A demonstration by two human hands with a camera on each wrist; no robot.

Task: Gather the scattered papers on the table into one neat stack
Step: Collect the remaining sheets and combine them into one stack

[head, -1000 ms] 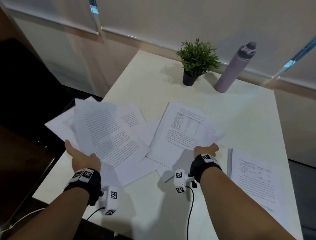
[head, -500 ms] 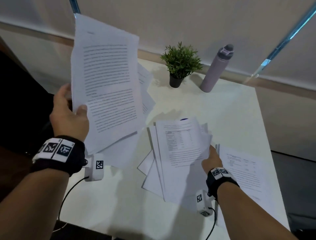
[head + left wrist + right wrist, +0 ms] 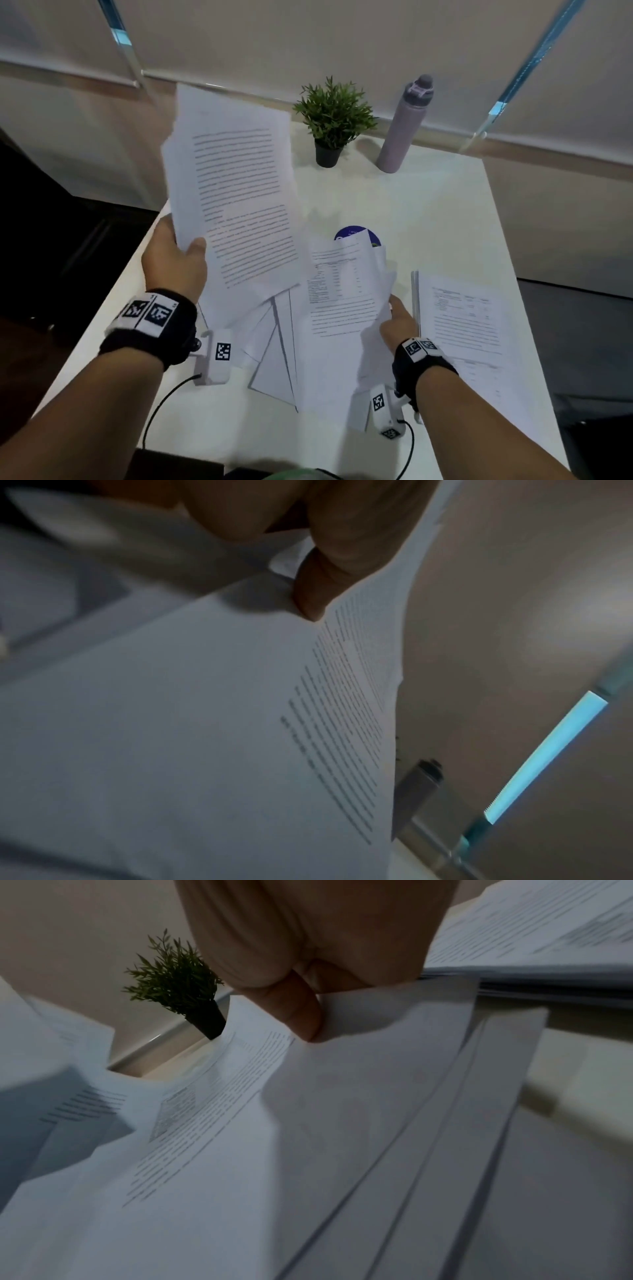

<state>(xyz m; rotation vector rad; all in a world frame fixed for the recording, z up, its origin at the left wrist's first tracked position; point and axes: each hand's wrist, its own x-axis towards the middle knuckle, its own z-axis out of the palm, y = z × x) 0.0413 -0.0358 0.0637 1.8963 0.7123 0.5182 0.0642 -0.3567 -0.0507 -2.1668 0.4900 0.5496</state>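
My left hand (image 3: 178, 255) grips a bundle of printed sheets (image 3: 236, 202) by its lower left edge and holds it up above the white table (image 3: 428, 212); the thumb (image 3: 315, 593) lies on the printed side. My right hand (image 3: 397, 320) pinches the right edge of a second, fanned bundle (image 3: 339, 294) at the table's middle, thumb (image 3: 301, 1012) on top. The lower ends of that bundle (image 3: 281, 363) spread toward me. A separate flat stack (image 3: 462, 315) lies just right of my right hand.
A small potted plant (image 3: 334, 120) and a lilac bottle (image 3: 406, 126) stand at the table's far edge. A blue round thing (image 3: 354, 233) shows behind the right bundle. The table's left edge drops to a dark floor.
The left bundle, lifted off the table a second ago, has since swung right toward the middle. The right hand's bundle has been gathered up and tilted off the table.
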